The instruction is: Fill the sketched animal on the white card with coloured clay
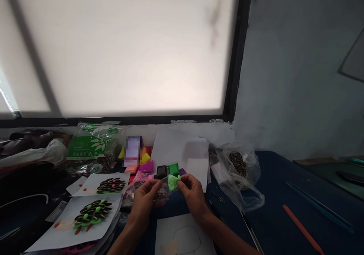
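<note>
Over the middle of the table my left hand point(145, 200) pinches a clear plastic wrapper point(162, 191). A lump of light green modelling clay point(173, 183) is between the thumb and fingers of my right hand point(193, 194), right beside the wrapper; whether the two still touch I cannot tell. Below both hands lies a white sheet point(182, 232) with a pencilled rounded outline and a pale peach patch at its lower left. Just behind the hands are a dark clay pack point(162, 171) and a green clay pack point(173, 169).
Left, finished-looking hedgehog pictures of seeds and clay lie on white sheets point(113, 219). A green seed bag point(85, 143), colourful clay packs point(146, 166) and stacked paper point(173, 143) stand along the wall. Right are a plastic bag of seeds point(239, 167) and an orange strip point(303, 228).
</note>
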The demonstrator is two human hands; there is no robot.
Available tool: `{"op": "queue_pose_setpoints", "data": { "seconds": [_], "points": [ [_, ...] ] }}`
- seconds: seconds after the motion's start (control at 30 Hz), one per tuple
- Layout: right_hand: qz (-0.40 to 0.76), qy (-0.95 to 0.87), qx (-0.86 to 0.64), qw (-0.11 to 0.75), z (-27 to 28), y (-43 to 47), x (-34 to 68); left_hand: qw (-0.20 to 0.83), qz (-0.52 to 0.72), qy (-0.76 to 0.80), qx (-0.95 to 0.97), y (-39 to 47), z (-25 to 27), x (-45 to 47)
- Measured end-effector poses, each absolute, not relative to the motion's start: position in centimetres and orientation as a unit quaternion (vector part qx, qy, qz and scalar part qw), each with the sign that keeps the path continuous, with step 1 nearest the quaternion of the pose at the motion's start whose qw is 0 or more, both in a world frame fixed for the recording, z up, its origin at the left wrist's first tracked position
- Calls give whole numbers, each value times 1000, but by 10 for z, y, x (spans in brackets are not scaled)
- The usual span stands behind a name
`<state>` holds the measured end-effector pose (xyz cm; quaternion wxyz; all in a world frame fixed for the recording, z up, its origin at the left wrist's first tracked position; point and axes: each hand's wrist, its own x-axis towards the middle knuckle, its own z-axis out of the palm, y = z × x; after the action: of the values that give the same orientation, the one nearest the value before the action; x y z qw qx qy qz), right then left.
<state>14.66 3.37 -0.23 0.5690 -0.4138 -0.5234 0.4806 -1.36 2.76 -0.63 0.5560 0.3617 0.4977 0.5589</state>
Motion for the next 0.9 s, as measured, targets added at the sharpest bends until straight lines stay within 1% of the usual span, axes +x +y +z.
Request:
{"op": "queue_pose_setpoints", "data": {
  "seconds": [0.33,0.57,0.73,0.9],
  "points": [
    [527,-541,-399,520,5,30,150,506,571,501,408,27,-4,-11],
    [540,-537,-387,519,0,31,148,476,596,504,405,29,-6,-11],
    [516,-534,-390,545,-5,33,146,480,595,501,405,30,-10,-7],
    [510,-547,-382,543,-4,34,147,509,561,491,431,31,-14,-7]
  ]
}}
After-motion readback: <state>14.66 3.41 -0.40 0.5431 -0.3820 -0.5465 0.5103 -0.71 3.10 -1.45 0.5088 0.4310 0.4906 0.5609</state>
